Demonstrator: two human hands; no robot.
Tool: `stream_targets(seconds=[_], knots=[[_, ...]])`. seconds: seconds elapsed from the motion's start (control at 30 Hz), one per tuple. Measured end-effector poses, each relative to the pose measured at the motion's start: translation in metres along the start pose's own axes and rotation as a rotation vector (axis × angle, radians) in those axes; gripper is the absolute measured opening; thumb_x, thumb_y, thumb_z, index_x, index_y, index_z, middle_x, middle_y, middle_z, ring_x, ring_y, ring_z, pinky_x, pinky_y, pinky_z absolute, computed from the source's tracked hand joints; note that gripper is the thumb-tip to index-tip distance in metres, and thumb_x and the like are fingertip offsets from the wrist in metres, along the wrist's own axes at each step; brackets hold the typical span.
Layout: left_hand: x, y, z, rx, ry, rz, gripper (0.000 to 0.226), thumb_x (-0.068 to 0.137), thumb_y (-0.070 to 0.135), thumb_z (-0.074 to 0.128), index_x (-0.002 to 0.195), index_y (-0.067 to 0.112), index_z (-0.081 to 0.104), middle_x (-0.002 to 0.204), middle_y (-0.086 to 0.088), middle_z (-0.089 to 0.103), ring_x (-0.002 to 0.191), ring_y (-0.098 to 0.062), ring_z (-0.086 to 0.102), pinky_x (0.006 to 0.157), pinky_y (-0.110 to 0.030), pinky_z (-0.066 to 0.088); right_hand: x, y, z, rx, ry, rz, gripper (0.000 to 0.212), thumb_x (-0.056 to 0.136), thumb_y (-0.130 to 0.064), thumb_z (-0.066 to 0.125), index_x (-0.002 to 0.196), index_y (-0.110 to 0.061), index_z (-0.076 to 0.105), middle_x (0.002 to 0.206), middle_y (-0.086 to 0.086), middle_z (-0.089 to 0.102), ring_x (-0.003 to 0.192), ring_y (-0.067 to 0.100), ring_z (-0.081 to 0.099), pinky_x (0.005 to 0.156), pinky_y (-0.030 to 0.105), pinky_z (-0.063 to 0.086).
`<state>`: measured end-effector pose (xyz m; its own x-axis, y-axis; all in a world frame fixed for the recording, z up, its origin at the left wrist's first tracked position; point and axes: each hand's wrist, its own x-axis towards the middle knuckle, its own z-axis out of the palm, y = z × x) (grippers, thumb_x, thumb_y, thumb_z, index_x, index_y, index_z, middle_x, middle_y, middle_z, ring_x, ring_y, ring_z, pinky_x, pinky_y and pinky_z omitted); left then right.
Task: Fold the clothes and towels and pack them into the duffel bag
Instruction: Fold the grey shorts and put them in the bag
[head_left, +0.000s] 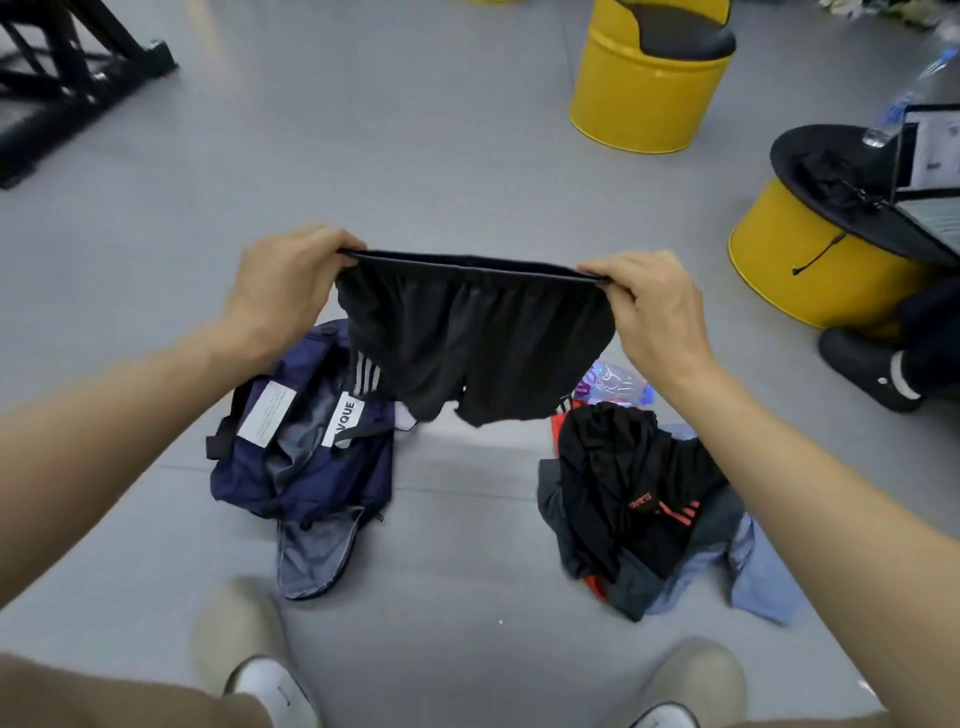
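Both arms reaching forward, left hand (283, 283) and right hand (657, 306) each pinching 1 end of the black shorts (475, 332) waistband, shorts hanging stretched above the open navy duffel bag (301, 467) and clothes pile (639, 509) on the floor

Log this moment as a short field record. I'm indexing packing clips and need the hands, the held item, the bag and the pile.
left hand: pinches one end of the waistband
right hand: pinches the other end
shorts: black, white side stripes, held up spread in the air, not yet folded
duffel bag: navy, open, grey lining showing, on the floor under the left hand
pile of clothes: unfolded heap on the floor, right side, black top with orange stripes uppermost
bottle: clear plastic, lying behind the pile
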<state>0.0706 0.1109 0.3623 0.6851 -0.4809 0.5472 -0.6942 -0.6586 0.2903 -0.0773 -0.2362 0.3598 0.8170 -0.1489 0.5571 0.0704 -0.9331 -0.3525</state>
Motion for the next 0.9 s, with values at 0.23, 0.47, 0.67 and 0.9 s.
stream_targets(seconds=[0.23, 0.47, 0.67, 0.9], knots=[[-0.100, -0.007, 0.044, 0.018, -0.136, -0.025, 0.025, 0.092, 0.008, 0.067, 0.114, 0.018, 0.067, 0.111, 0.001, 0.071, 0.092, -0.028, 0.071, 0.070, -0.041, 0.057, -0.097, 0.015, 0.043, -0.061, -0.107, -0.025, 0.034, 0.090, -0.003, 0.064, 0.113, -0.024, 0.074, 0.109, -0.005, 0.070, 0.094, 0.026, 0.056, 0.073, 0.034, 0.052], [-0.272, -0.039, 0.177, 0.012, -0.594, -0.146, 0.030, 0.079, 0.017, 0.063, 0.109, 0.023, 0.066, 0.140, 0.009, 0.060, 0.108, -0.013, 0.069, 0.077, -0.023, 0.057, -0.259, 0.062, 0.172, -0.050, -0.475, 0.079, 0.042, 0.083, -0.005, 0.076, 0.120, -0.025, 0.072, 0.118, -0.007, 0.066, 0.095, 0.022, 0.058, 0.087, 0.026, 0.048], [-0.390, -0.023, 0.256, 0.117, -0.834, -0.297, 0.083, 0.034, -0.012, 0.085, 0.112, 0.013, 0.076, 0.135, -0.006, 0.064, 0.101, -0.027, 0.073, 0.066, -0.031, 0.061, -0.393, 0.080, 0.247, -0.076, -0.884, 0.150, 0.057, 0.056, -0.020, 0.095, 0.109, -0.028, 0.077, 0.115, -0.008, 0.070, 0.088, 0.018, 0.062, 0.066, 0.023, 0.057], [-0.405, -0.008, 0.256, 0.266, -0.911, -0.429, 0.066, 0.103, 0.042, 0.021, 0.120, 0.005, 0.072, 0.131, -0.012, 0.066, 0.126, -0.040, 0.055, 0.087, -0.050, 0.053, -0.386, 0.071, 0.248, -0.090, -1.058, 0.109, 0.077, 0.097, -0.068, 0.004, 0.126, -0.036, 0.067, 0.132, -0.013, 0.058, 0.106, 0.011, 0.063, 0.076, 0.022, 0.055]])
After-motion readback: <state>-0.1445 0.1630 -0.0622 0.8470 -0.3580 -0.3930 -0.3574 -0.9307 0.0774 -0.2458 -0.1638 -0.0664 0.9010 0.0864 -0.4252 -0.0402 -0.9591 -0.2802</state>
